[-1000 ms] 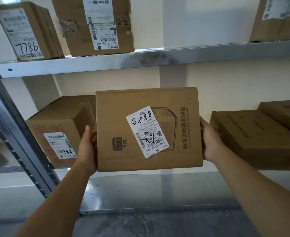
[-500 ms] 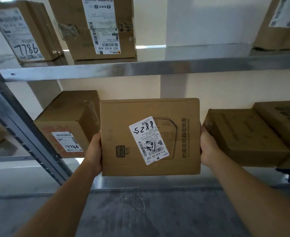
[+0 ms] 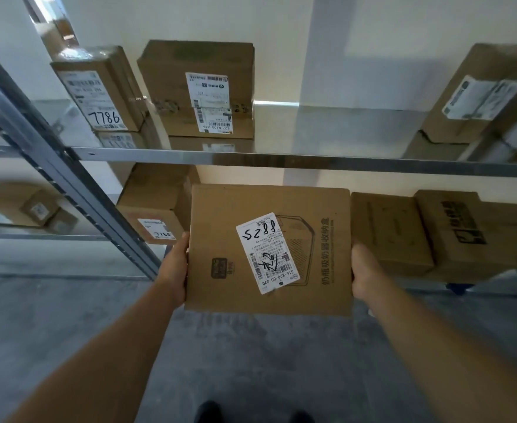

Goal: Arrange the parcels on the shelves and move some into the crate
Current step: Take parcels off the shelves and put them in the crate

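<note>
Grey concrete floor (image 3: 68, 331) runs under a galvanised steel shelf rack (image 3: 281, 161) set against a pale, smooth wall. Just in front of the lower shelf, a flat brown cardboard parcel (image 3: 220, 215) with a creased white paper label (image 3: 266, 251) hangs in the air. The left hand (image 3: 175, 267) and right hand (image 3: 365, 270) clasp its side edges, fingers hidden behind. A taped brown carton (image 3: 156, 203) sits beyond its left edge and a flat matte carton (image 3: 391, 230) beyond its right.

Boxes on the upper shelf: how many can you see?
3. A box marked 7786 stands at the left, a wider box right beside it, and a third box at the far right. A fourth may be cut off at the right edge.
</note>
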`<state>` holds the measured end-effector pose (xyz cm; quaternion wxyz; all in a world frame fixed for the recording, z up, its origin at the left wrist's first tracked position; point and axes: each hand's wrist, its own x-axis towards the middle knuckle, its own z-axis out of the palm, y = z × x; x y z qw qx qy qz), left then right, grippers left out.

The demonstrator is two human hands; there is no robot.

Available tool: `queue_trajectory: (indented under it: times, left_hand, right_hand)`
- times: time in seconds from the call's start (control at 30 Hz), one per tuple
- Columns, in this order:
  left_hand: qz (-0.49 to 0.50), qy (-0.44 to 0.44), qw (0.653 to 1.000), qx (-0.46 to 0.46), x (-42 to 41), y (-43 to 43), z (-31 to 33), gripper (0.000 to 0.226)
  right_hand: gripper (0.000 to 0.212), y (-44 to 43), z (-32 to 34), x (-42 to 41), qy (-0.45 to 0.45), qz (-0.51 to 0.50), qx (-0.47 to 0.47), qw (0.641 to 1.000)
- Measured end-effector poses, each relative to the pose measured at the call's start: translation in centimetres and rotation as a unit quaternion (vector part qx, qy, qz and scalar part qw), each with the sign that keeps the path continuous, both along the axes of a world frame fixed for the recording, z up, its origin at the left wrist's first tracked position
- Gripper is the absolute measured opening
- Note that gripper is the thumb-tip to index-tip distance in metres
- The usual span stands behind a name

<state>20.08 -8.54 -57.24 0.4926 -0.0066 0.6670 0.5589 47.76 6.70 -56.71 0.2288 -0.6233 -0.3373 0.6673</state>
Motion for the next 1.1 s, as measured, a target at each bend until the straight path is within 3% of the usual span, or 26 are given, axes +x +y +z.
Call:
queue_trajectory:
  times: [0.23,0.43,0.9,1.1]
  left_hand:
    - [0.013,-0.016,0.999,-0.038,2.8,-4.7,7.7,0.058]
    - [0.054,0.008,0.998,-0.038,4.8,-8.1,10.9,0.045]
    - [0.107,0.031,0.994,-0.021,3.3,-15.8,13.3,0.053]
    - [0.186,0.031,0.982,-0.018,4.9,-19.4,13.4,0.053]
  right_hand:
    - [0.038,-2.8,7.1,1.9,-0.017,0.031,-0.032,0.999]
    - [0.031,-5.4,11.2,2.8,0.016,0.041,-0.019,0.999]
    - [0.041,-8.7,12.3,-1.8,0.002,0.096,0.005,0.995]
    - [0.041,-8.6,11.9,-5.1,-0.001,0.198,0.028,0.98]
